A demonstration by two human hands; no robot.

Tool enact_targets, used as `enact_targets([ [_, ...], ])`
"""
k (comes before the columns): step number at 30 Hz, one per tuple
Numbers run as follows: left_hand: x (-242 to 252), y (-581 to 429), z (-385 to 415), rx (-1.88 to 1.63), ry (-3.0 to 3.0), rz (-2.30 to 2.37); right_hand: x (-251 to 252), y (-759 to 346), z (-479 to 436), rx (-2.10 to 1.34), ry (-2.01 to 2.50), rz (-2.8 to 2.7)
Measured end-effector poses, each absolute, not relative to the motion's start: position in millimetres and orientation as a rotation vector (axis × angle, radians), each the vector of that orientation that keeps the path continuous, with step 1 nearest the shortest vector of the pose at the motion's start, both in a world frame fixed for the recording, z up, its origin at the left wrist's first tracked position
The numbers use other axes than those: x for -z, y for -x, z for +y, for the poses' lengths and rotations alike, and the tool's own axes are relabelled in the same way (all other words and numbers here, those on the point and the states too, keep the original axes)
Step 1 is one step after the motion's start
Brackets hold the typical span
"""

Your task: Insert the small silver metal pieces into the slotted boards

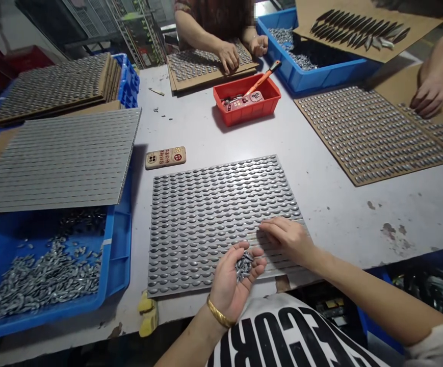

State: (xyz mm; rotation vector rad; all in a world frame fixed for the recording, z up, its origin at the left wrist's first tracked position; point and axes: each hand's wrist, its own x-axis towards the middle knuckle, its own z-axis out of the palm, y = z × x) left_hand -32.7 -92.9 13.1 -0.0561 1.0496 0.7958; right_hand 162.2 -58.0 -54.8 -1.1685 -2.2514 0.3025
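In front of me lies a grey board covered with rows of small, shiny grey oval pieces. My left hand, palm up with curled fingers, cups a heap of loose grey oval pieces over the board's near edge. Beside it, my right hand has its fingertips pressed together against the board, at the end of the filled rows. Whatever those fingertips pinch is hidden. Bare slotted strips of the board show under and below my right hand.
On the left, a blue bin holds many loose pieces under a slatted grey board. A patterned phone and a red tray lie beyond my board. Two co-workers' hands work at brown boards. Another blue bin stands behind.
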Motion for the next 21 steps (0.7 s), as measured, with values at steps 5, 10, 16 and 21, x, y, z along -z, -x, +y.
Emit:
enact_targets([
  [5,-11,33,-95,-0.759,-0.023,1.007,51,-160,-56,-0.086,1.165,-2.437],
  [10,-4,31,-97,-0.738,-0.049,0.99,54,-164,-56,-0.068,1.132,-2.451],
  [16,-4,28,-95,-0.715,-0.034,1.033,58,-166,-57,-0.067,1.132,-2.488],
  [21,-11,28,-91,-0.762,-0.022,1.049,54,-169,-56,-0.132,1.107,-2.521],
])
